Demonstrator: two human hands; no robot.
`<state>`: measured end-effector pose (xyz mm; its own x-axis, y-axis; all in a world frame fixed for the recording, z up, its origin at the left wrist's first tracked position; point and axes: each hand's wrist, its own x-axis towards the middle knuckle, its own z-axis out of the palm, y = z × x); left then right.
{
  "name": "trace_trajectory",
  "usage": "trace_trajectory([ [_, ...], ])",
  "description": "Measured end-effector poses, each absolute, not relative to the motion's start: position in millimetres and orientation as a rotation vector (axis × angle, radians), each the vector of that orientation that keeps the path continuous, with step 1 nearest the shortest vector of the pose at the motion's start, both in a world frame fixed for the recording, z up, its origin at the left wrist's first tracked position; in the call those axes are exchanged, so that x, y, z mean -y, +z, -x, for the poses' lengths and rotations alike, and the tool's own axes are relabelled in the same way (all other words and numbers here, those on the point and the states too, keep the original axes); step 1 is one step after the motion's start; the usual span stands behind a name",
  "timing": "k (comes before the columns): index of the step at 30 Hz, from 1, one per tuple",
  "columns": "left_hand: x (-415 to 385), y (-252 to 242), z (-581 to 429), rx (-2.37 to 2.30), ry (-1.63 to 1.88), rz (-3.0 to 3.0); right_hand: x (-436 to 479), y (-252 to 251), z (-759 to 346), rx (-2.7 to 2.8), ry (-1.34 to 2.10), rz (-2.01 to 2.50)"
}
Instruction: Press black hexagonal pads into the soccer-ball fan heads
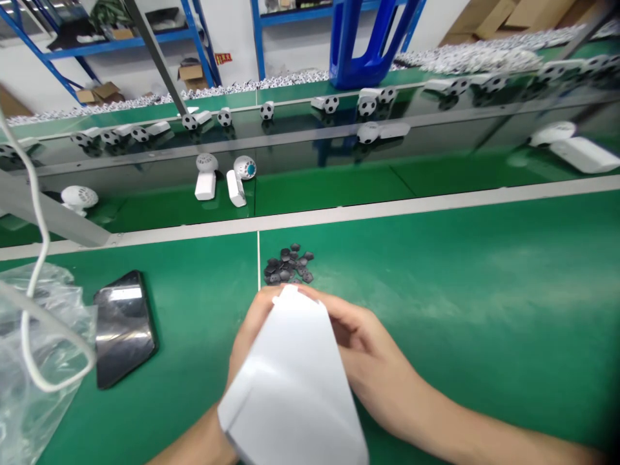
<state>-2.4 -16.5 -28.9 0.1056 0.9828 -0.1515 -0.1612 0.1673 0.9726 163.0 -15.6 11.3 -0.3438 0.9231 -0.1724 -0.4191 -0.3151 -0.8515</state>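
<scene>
You're holding a white sheet in your left hand and right hand, both curled on it; small dark pieces are lying piled just beyond, untouched.

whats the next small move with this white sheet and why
I'd probably lay the white sheet flat on the green mat, keeping it back from the small dark pieces. Your left hand and right hand hold it curled above the mat, and those pieces lie just beyond its top edge, where it could nudge them.
</scene>
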Motion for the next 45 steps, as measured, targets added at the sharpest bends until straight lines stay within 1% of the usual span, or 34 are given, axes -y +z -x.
trace_trajectory([
  [2,18.4,-39.0,1.1,-1.128,1.13,-0.979,15.3,6.8,-160.0,0.894,1.79,0.84],
  [4,19.8,-37.9,-1.5,-1.139,1.173,-0.94,9.1,3.9,-162.9,0.928,1.805,0.837],
  [7,18.6,-15.6,-4.6,-1.035,1.152,-0.902,-10.5,5.7,-180.8,1.163,1.851,0.852],
  [8,17.1,-5.6,-4.0,-0.971,1.104,-0.884,-18.8,7.2,-189.2,1.32,1.8,0.87],
  [9,14.8,4.0,-2.4,-0.899,1.074,-0.855,-27.8,8.3,-197.8,1.496,1.682,0.904],
  [11,8.7,18.0,3.6,-0.859,1.049,-0.826,-46.4,7.7,-212.6,1.789,1.323,0.998],
  [13,1.3,23.0,10.4,-0.93,1.08,-0.853,-64.8,2.2,-221.5,1.933,0.991,1.085],
  [14,-2.1,22.6,13.1,-0.974,1.105,-0.881,-73.0,-2.0,-223.8,1.966,0.901,1.115],
  [18,-8.8,16.4,14.6,-1.013,1.105,-0.93,-90.7,-18.1,-226.6,2.072,0.747,1.176],
  [22,-4.0,15.8,7.9,-0.984,1.096,-0.887,-77.8,-17.4,-228.9,1.977,0.617,1.261],
  [25,0.4,13.7,5.0,-0.984,1.143,-0.853,-53.8,-1.2,-221.8,1.838,0.645,1.27],
  [27,2.6,10.1,4.9,-0.988,1.17,-0.859,-36.1,14.0,-211.2,1.68,0.844,1.219],
  [30,5.8,3.5,5.7,-0.929,1.172,-0.94,-14.8,33.7,-193.2,1.348,1.243,1.069],
  [31,6.8,1.6,5.7,-0.903,1.167,-0.967,-10.1,37.6,-188.3,1.274,1.305,1.03],
  [34,9.5,-1.6,4.7,-0.867,1.159,-1.027,-2.9,40.6,-180.6,1.254,1.256,1.024],
  [42,9.7,2.0,1.5,-0.885,1.147,-1.047,-3.1,34.9,-184.8,1.418,1.137,1.044],
  [45,9.3,3.4,0.8,-0.867,1.152,-1.059,-4.9,31.0,-184.3,1.394,1.211,1.022],
])
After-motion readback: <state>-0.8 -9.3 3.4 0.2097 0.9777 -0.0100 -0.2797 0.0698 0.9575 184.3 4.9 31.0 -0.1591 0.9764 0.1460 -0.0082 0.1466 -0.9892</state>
